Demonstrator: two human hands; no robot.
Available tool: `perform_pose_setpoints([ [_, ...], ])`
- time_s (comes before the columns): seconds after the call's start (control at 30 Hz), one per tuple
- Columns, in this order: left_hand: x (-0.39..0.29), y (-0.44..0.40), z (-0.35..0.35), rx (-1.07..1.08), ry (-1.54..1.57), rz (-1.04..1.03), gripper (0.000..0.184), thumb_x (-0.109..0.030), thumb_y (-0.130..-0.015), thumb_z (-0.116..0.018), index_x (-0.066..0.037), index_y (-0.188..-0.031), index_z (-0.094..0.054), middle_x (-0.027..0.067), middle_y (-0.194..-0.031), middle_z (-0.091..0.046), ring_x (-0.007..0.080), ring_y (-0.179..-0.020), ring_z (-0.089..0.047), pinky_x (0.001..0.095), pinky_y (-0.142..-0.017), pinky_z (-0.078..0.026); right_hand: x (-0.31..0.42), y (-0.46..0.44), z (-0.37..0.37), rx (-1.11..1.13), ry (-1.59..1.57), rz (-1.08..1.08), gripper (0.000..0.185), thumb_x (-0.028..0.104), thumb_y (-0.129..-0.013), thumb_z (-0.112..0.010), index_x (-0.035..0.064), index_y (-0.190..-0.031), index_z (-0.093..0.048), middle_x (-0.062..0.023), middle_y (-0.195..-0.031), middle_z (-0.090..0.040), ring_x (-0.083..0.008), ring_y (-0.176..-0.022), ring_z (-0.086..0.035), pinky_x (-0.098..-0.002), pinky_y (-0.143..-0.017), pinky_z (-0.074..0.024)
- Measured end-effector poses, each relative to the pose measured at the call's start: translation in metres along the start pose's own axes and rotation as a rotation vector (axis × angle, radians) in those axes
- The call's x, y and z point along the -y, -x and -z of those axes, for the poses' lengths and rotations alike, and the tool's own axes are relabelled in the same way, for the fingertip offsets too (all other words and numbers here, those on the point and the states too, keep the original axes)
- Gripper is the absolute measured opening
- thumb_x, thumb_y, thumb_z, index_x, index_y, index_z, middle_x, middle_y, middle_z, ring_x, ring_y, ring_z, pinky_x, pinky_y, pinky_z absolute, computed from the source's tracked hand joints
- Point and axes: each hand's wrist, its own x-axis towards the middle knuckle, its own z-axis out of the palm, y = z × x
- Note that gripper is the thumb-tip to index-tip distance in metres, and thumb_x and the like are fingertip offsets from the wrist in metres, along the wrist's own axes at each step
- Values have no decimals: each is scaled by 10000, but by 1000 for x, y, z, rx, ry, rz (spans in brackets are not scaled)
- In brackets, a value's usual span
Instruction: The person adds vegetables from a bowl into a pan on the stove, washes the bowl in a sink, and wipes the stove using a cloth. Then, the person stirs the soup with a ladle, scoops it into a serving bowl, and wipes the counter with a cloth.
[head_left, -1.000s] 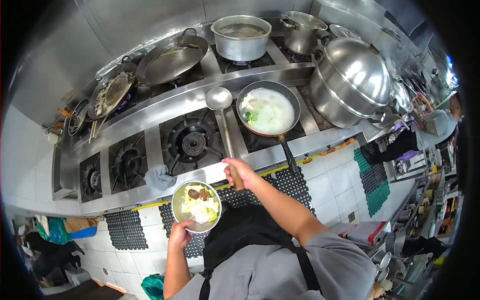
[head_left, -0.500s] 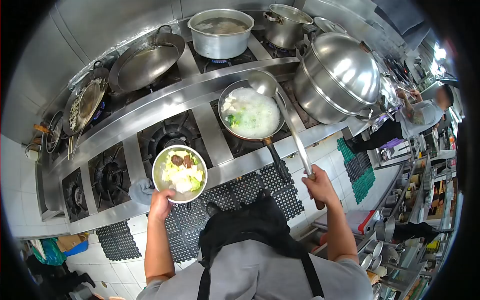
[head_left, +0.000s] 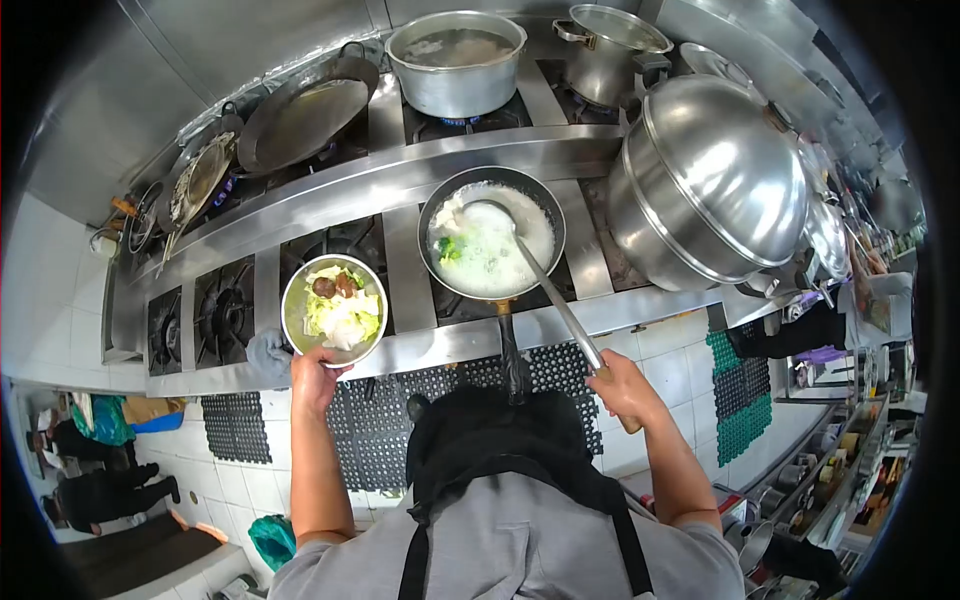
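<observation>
Lowered since half a second ago, the head of the long-handled silver metal ladle (head_left: 560,305) is no longer over the far right rim of the round black frying pan (head_left: 492,175) but dips into its cloudy, frothy white liquid (head_left: 503,265). The right hand (head_left: 627,390), near and to the right of the pan, has its fingers wrapped around the ladle's brown grip. The left hand (head_left: 316,380) grasps the near rim of a round silver metal bowl (head_left: 294,312); some of its fingers are hidden underneath. That bowl, left of the pan over the near part of the stainless steel stove (head_left: 450,345), contains pale green and white leaves (head_left: 345,325) and dark brown rounded pieces (head_left: 334,286). The step in hand looks like scooping or stirring in the pan. Lifting the ladle from here calls for a level head and a steady bowl.
</observation>
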Motion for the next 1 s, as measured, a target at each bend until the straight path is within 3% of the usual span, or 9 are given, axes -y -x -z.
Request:
perform_pose_setpoints([
  [0.07,5,11,-5,-49,-8,-43,466,7,-778,-450,92,-1236,-446,215,-1110,-591,331,-867,-648,429,-660,-568,0,2,16,104,73,-55,270,146,-824,-631,-25,-1007,-530,-154,-736,-592,-224,-542,-594,-357,-445,-497],
  [0.2,2,19,-11,-63,-19,-35,470,11,-784,-449,88,-1247,-436,216,-1150,-575,332,-896,-645,435,-664,-560,1,13,40,143,93,-7,246,140,-814,-645,-19,-964,-533,-144,-711,-587,-212,-531,-588,-345,-432,-481],
  [0.33,-10,13,-27,-74,-61,-67,475,11,-785,-450,94,-1252,-425,219,-1156,-574,322,-893,-647,434,-666,-554,-4,29,53,82,180,83,276,134,-794,-658,-21,-995,-548,-174,-717,-600,-279,-611,-606,-394,-590,-489],
  [0.37,-11,9,-29,-73,-58,-66,475,11,-785,-450,94,-1252,-425,219,-1156,-574,322,-893,-647,434,-666,-554,-3,35,53,33,114,177,203,105,-798,-645,-6,-918,-524,-78,-584,-518,-166,-439,-495,-342,-438,-420],
  [0.4,-13,4,-30,-61,-47,-73,473,7,-786,-454,97,-1249,-428,217,-1145,-580,319,-885,-649,428,-662,-555,-5,39,55,31,118,178,203,105,-798,-645,-6,-918,-524,-78,-584,-518,-166,-439,-495,-342,-438,-420],
  [0.47,-17,-2,-32,-39,-26,-88,468,-1,-787,-461,102,-1243,-436,213,-1124,-592,311,-871,-654,416,-653,-557,-11,45,60,-101,283,315,251,126,-774,-660,-14,-941,-536,-154,-636,-571,-295,-502,-551,-410,-533,-447],
  [0.67,-30,-2,-41,-32,-18,-134,388,-12,-798,-471,101,-1169,-484,210,-1061,-611,305,-832,-657,419,-656,-563,19,71,89,10,449,232,253,150,-776,-659,7,-936,-525,-214,-703,-600,-460,-717,-574,-491,-628,-448],
  [0.8,-35,6,-44,-45,-20,-135,390,-4,-805,-461,96,-1182,-470,211,-1078,-603,308,-847,-655,421,-658,-564,25,74,94,124,533,204,245,158,-775,-663,24,-922,-520,-210,-676,-594,-451,-691,-581,-513,-620,-444],
  [1.0,-22,12,-29,-68,-25,-127,423,10,-799,-448,88,-1214,-443,217,-1119,-588,319,-882,-655,419,-664,-564,-11,43,69,14,624,267,227,158,-796,-620,49,-943,-485,-221,-644,-597,-453,-645,-589,-546,-608,-454],
])
